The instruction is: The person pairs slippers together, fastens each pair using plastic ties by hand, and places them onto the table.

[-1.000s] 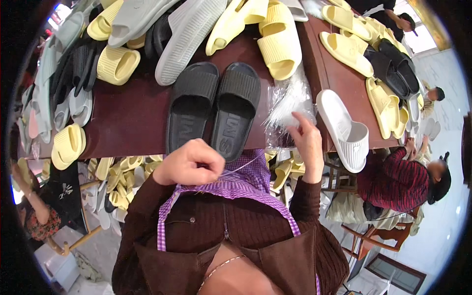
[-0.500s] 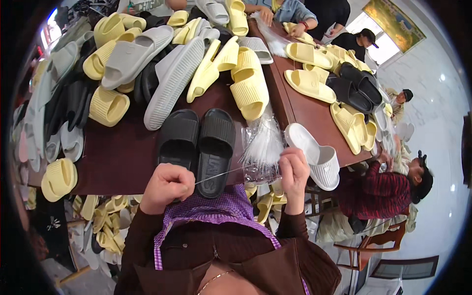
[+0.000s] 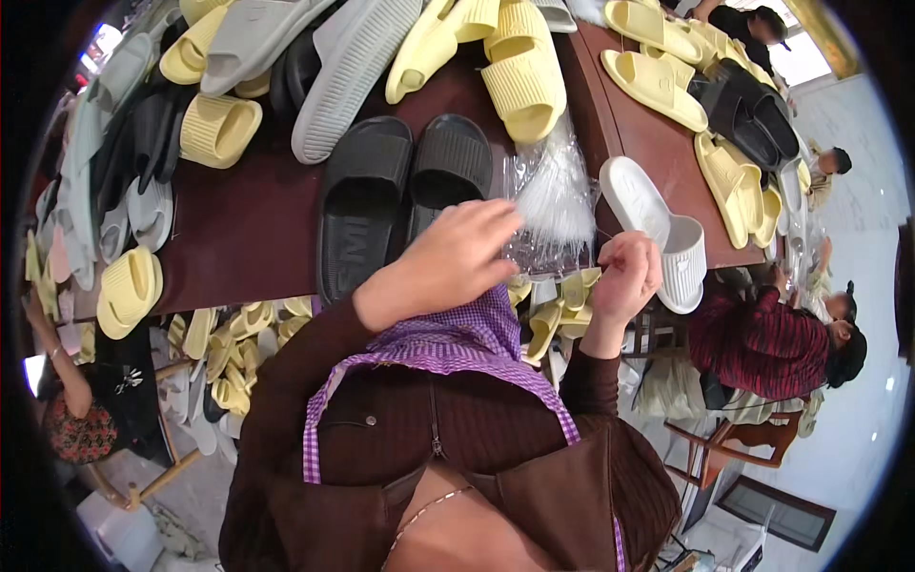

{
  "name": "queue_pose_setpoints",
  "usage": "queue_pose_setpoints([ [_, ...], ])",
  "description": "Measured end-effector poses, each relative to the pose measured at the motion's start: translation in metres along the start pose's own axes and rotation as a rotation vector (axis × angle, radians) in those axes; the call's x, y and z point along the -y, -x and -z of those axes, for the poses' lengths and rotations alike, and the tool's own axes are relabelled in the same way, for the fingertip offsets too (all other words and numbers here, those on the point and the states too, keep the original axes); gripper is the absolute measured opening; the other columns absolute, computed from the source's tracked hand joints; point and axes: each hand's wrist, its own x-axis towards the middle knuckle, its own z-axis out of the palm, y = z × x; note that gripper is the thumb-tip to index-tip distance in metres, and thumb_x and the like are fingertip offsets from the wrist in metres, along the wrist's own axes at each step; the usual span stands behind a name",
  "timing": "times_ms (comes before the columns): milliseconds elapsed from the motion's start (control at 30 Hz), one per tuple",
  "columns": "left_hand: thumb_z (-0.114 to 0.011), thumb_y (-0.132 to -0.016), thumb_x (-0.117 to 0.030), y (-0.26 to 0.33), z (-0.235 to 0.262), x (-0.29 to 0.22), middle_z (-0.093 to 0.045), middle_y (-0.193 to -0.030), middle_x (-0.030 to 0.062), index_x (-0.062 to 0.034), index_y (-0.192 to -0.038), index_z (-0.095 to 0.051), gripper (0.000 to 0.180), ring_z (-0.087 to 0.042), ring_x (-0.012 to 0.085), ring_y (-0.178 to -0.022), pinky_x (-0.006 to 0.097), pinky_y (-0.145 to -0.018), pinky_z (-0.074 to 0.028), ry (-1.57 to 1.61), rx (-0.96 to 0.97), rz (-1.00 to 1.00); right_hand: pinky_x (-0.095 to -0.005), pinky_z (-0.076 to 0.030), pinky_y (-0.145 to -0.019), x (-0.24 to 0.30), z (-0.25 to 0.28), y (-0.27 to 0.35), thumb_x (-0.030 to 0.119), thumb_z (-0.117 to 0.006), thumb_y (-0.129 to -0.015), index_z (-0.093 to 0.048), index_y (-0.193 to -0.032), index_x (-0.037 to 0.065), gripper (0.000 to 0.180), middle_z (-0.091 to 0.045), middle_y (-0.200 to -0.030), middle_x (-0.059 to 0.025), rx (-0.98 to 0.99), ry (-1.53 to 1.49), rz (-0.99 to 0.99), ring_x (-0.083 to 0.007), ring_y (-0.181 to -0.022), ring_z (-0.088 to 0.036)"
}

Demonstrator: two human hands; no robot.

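A pair of black slide sandals lies at the table's near edge: the left slide (image 3: 364,176) shows fully, while the right slide (image 3: 453,157) is partly hidden by my left hand (image 3: 456,250). That hand is open, palm down, its fingers stretched toward a bundle of thin white plastic strands (image 3: 558,195) on a clear bag. My right hand (image 3: 629,275) is closed in a pinch beside the bundle, and a fine strand (image 3: 599,232) shows at its fingers. Just right of it rests a white slide (image 3: 681,259).
Grey slides (image 3: 355,71) and yellow slides (image 3: 524,81) crowd the far side of the brown table (image 3: 238,238). More yellow slides (image 3: 658,91) lie on the right-hand table. Below the edge is a heap of yellow slides (image 3: 229,353). A person in a striped top (image 3: 762,348) sits at right.
My hands held a thin strand taut between them; now the left has opened and moved right, over the right black slide. The view has shifted, so the table sits higher in it.
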Motion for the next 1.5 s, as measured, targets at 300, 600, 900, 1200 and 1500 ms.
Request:
queue_pose_setpoints([
  [300,-0.064,-0.082,-0.037,-0.039,-0.099,0.047,-0.028,-0.146,0.0226,-0.007,-0.137,-0.043,0.066,-0.032,0.0512,-0.126,0.059,-0.098,-0.033,-0.774,0.289,-0.185,-0.0259,-0.034,-0.049,-0.005,0.034,0.019,0.008,-0.041,-0.089,-0.04,-0.064,0.003,0.026,-0.045,-0.061,-0.008,-0.096,-0.087,0.013,-0.0135,-0.052,-0.038],
  [600,-0.064,-0.083,-0.032,-0.041,-0.101,0.048,-0.03,-0.143,0.0228,-0.0055,-0.134,-0.044,0.061,-0.032,0.0499,-0.126,0.053,-0.103,-0.03,-0.729,0.208,-0.218,-0.0265,-0.026,-0.045,0.043,0.079,0.007,0.012,-0.044,-0.086,-0.034,-0.059,0.009,0.029,-0.034,-0.055,-0.0028,-0.069,-0.286,0.326,-0.012,-0.048,-0.029],
  [900,-0.06,-0.088,-0.013,-0.006,-0.015,-0.002,-0.059,-0.113,0.0152,-0.0014,-0.111,-0.06,0.026,-0.058,0.0237,-0.091,0.034,-0.078,-0.046,-0.142,-0.095,-0.031,-0.0274,-0.027,-0.041,0.045,0.002,0.035,0.015,-0.046,-0.087,-0.038,-0.062,0.008,0.027,-0.037,-0.055,-0.0033,0.217,-0.377,-0.019,-0.0134,-0.047,-0.034],
  [1200,-0.059,-0.09,-0.009,0.034,0.02,-0.017,-0.065,-0.082,0.0029,0.003,-0.097,-0.065,0.015,-0.048,0.0007,-0.056,0.015,-0.049,-0.038,0.606,-0.287,0.452,-0.0224,-0.036,-0.048,0.017,-0.091,0.074,0.006,-0.044,-0.089,-0.054,-0.073,-0.001,0.02,-0.053,-0.064,-0.004,0.711,-0.381,-0.572,-0.0089,-0.053,-0.046],
  [1500,-0.059,-0.09,-0.007,0.058,0.038,-0.014,-0.064,-0.077,0.0056,0.0048,-0.096,-0.064,0.015,-0.045,0.0013,-0.051,0.015,-0.046,-0.035,0.835,-0.287,0.648,-0.0224,-0.041,-0.052,0.004,-0.105,0.091,0.014,-0.043,-0.094,-0.056,-0.076,-0.002,0.027,-0.057,-0.067,-0.0038,0.947,-0.4,-0.782,-0.0088,-0.056,-0.05],
])
